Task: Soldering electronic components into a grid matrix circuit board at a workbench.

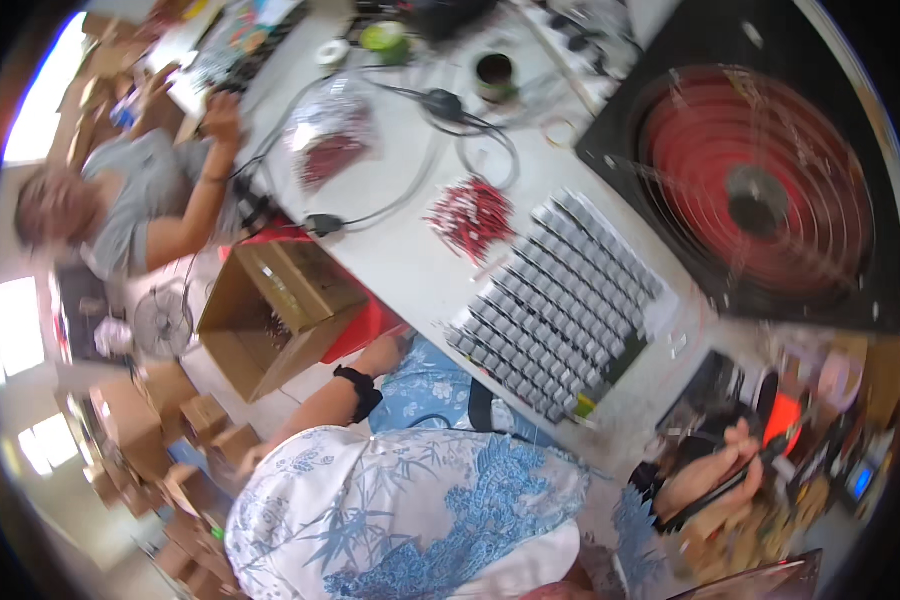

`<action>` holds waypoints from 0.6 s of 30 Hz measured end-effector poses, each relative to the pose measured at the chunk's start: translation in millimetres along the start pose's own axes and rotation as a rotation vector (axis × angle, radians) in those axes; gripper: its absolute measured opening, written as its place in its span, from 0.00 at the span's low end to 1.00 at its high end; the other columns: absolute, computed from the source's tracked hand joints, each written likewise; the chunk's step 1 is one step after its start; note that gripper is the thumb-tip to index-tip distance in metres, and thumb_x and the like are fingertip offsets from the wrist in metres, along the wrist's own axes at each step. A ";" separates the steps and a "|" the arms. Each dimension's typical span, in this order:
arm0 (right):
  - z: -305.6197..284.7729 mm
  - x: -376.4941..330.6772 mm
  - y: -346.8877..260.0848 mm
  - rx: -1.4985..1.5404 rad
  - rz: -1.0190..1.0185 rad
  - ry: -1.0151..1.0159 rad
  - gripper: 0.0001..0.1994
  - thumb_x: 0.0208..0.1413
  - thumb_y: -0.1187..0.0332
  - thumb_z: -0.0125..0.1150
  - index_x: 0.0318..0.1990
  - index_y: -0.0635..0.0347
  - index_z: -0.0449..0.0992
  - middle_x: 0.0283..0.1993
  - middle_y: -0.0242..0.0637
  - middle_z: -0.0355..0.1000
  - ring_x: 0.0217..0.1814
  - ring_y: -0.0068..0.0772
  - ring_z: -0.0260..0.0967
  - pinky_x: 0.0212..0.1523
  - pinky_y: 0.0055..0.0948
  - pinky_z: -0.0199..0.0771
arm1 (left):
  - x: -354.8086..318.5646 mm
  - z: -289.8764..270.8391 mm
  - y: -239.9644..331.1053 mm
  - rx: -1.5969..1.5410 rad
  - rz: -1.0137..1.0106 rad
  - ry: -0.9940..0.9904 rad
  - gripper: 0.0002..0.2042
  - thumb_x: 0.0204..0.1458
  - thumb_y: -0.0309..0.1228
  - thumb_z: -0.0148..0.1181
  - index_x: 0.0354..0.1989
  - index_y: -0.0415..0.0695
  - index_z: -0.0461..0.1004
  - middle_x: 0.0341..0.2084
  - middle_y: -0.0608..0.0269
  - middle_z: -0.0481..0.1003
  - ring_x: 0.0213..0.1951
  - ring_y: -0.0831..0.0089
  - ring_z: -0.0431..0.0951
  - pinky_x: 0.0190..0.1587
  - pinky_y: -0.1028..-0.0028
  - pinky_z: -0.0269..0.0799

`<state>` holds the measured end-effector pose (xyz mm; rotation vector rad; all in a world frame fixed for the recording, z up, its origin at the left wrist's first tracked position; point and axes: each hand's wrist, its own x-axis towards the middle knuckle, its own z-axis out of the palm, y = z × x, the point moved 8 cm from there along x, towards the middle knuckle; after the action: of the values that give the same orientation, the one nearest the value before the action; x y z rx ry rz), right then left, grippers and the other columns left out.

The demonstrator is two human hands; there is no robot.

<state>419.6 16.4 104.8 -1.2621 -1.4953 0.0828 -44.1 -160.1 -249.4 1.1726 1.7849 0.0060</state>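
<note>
Right hand (708, 478): fingers curled around a slim black tool (705, 503), which lies across the palm, right of the worktop (400, 270) near edge. Left hand (385, 353): by the near edge, left side, beside blue cloth (425, 390); grip cannot be told. Grey blocks (560, 305) in rows along that edge, between hands.

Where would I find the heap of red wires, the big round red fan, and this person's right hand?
Heap of red wires (472, 217): head view, its middle.
Red fan (757, 199): head view, its grey hub.
Right hand (700, 480): head view, its middle.
</note>
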 end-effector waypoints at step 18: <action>85.5 -88.4 -72.6 -0.078 -0.170 -0.299 0.13 0.65 0.71 0.50 0.51 0.72 0.64 0.43 0.52 0.71 0.47 0.45 0.70 0.56 0.42 0.70 | -107.2 -140.2 293.4 -0.863 1.463 -0.186 0.29 0.58 0.31 0.53 0.67 0.37 0.52 0.58 0.52 0.64 0.58 0.70 0.65 0.49 0.72 0.73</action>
<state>292.4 -30.7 60.0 -1.2180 -1.8741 0.1056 70.3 -13.8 38.1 1.4278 0.3059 1.3030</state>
